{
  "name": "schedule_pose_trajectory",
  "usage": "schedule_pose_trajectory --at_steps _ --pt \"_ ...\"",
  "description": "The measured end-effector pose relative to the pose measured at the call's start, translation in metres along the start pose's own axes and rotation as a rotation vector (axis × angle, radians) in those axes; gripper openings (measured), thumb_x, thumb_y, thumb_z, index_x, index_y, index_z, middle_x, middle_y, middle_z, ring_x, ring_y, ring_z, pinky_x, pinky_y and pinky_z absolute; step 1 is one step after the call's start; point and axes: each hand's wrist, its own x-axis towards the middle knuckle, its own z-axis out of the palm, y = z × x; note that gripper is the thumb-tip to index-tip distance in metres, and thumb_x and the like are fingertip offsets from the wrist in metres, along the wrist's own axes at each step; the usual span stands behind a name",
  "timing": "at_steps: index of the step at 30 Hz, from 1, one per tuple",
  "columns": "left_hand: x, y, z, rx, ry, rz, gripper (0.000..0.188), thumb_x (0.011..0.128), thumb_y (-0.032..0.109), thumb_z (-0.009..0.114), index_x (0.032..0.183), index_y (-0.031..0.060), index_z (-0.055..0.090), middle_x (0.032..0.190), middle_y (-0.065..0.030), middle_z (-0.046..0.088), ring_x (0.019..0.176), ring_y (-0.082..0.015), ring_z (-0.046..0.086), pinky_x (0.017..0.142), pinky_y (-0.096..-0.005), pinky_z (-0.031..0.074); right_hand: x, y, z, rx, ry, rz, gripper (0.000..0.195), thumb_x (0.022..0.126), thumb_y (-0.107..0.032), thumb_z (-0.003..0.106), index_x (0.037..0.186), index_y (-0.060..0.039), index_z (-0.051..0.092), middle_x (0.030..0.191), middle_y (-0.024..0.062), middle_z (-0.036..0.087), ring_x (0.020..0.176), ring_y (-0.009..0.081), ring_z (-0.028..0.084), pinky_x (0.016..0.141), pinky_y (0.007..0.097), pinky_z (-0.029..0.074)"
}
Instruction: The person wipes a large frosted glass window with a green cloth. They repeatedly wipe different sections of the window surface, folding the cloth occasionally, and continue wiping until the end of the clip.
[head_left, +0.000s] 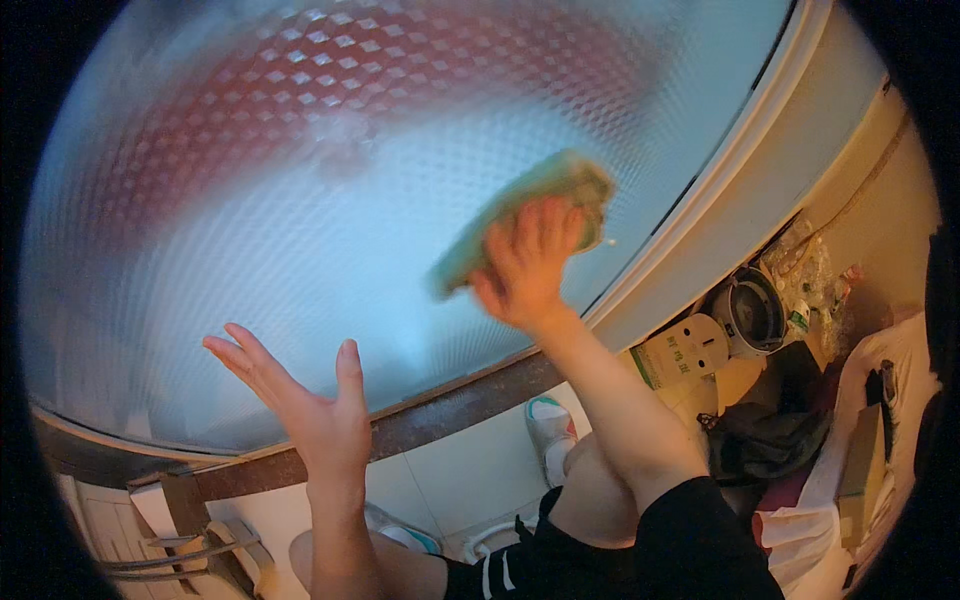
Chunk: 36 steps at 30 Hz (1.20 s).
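A large pane of patterned translucent glass (300, 270) fills most of the view before me. My right hand (529, 259) grips a folded green cloth (551, 176) and presses it flat to the pane, right of the middle. Hand and cloth are somewhat blurred. My left hand (315, 401) holds nothing. Its thumb and fingers are spread in front of the lower part of the glass; whether they touch it, I cannot tell. A blurred reddish area (352, 67) shows across the upper part of the pane.
A pale frame (712, 195) borders the glass on the right, and a dark sill (465, 405) runs beneath it. A round pot-like container (750, 311), a cardboard box (686, 349), plastic bags and a dark cloth (765, 442) crowd the right. A chair (225, 559) stands lower left on the floor.
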Motion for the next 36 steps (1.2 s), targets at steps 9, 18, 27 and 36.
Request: schedule_pose_trajectory --at_steps 9,18,27,36 --pt "-0.001 0.006 0.0 0.101 -0.044 0.008 0.108 0.081 0.019 0.075 0.154 0.0001 -0.003 0.156 -0.0314 -0.016 0.146 -0.0461 -0.012 0.116 -0.0564 0.001 -0.044 0.119 -0.013 0.029 0.255 0.359 0.076 0.086 -0.045 0.055 0.143 0.0024 0.037 0.143 0.0268 0.037 0.136 0.0442 0.031 0.116 0.0554 0.016" --pt "0.001 -0.003 0.012 0.234 0.011 0.04 0.111 0.081 0.02 0.074 0.152 -0.001 -0.009 0.154 -0.0346 -0.018 0.144 -0.05 -0.013 0.114 -0.0589 0.0 -0.02 0.032 0.006 0.128 0.218 0.234 0.078 0.084 -0.035 0.055 0.144 0.0069 0.029 0.151 0.0319 0.022 0.143 0.0483 0.013 0.114 0.0636 0.006" --pt "0.002 0.002 0.019 0.223 0.011 0.037 0.117 0.079 0.024 0.077 0.151 -0.0035 -0.011 0.153 -0.0361 -0.019 0.143 -0.0509 -0.015 0.114 -0.0594 -0.002 -0.036 0.113 -0.026 0.01 0.048 0.078 0.064 0.08 -0.035 0.062 0.137 -0.0097 0.047 0.13 0.0196 0.047 0.13 0.0403 0.037 0.112 0.054 0.024" --pt "0.0 -0.009 0.016 0.313 0.046 0.072 0.113 0.083 0.028 0.077 0.152 -0.0014 -0.007 0.154 -0.0349 -0.015 0.145 -0.0474 -0.012 0.116 -0.0547 -0.001 0.011 0.012 0.009 0.177 0.29 0.259 0.076 0.083 -0.031 0.059 0.145 0.0014 0.031 0.146 0.0252 0.029 0.135 0.0444 0.029 0.113 0.0622 0.014"
